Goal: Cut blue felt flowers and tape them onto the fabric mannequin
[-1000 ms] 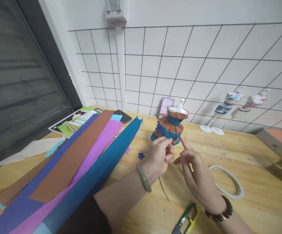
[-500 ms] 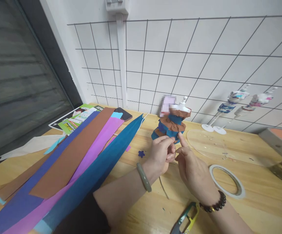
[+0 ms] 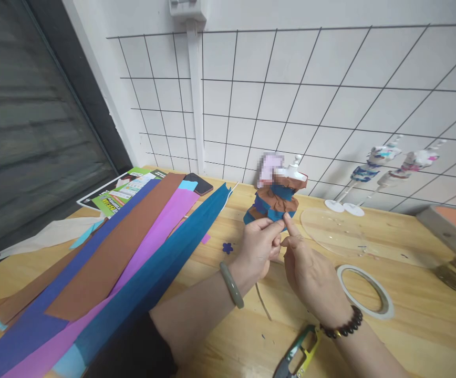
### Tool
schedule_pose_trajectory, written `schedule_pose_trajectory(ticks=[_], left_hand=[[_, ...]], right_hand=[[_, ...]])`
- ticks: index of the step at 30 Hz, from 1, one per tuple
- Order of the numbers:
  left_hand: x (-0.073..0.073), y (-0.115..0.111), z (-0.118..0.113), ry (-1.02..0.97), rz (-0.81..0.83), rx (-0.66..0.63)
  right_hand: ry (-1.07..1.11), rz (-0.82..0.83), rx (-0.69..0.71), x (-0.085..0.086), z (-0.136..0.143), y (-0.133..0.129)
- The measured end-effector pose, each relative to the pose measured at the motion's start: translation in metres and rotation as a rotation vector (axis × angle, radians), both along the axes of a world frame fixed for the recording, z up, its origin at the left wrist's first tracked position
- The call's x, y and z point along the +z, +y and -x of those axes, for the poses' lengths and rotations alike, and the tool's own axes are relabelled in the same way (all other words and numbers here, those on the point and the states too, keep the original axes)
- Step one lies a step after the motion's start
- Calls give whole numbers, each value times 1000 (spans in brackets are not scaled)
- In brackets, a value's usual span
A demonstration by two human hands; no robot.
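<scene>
In front of me stands a small white dress-form mannequin (image 3: pixel 294 169) wearing a ruffled crepe paper dress (image 3: pixel 277 198) in brown and blue layers. My left hand (image 3: pixel 257 244), with a grey-green bangle on the wrist, is closed at the skirt's lower front, thumb and index finger pinched at the blue paper. My right hand (image 3: pixel 310 268), wearing a black bead bracelet, presses its index fingertip on the blue layer beside the left fingertips. Its other fingers are curled. The mannequin's lower part is hidden behind my hands. A thin cord (image 3: pixel 264 302) lies below them.
Long crepe paper strips (image 3: pixel 121 252) cover the left side, by a phone (image 3: pixel 198 184). Snips (image 3: pixel 299 354) and a tape roll (image 3: pixel 340 273) lie to the right. Behind are a clear disc (image 3: pixel 318 233) and two small dress forms (image 3: pixel 365 173). A blue paper flower (image 3: pixel 227 248) lies nearby.
The whole view has shifted slightly. My hands keep nearly the same place at the skirt, with the right index fingertip a touch closer to the left fingertips.
</scene>
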State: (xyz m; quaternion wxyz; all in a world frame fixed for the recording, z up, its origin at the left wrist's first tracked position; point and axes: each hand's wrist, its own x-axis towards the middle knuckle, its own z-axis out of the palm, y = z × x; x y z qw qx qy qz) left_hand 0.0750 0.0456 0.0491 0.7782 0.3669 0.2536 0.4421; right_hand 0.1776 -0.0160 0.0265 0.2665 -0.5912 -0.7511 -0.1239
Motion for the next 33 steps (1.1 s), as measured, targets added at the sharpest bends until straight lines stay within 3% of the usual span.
schedule_pose_trajectory(ticks=[3, 8, 13, 19, 33], left_hand=[[-1, 0, -1, 13, -21, 17], [-1, -1, 0, 13, -32, 8], [-3, 1, 1, -18, -28, -15], [-6, 3, 1, -92, -23, -39], [-13, 6, 1, -154, -24, -30]], right_hand=[[149, 36, 6, 3, 3, -2], [721, 138, 108, 12, 7, -7], [1049, 109, 132, 16, 9, -7], [1099, 68, 113, 15, 10, -7], [1091, 199, 186, 14, 11, -6]])
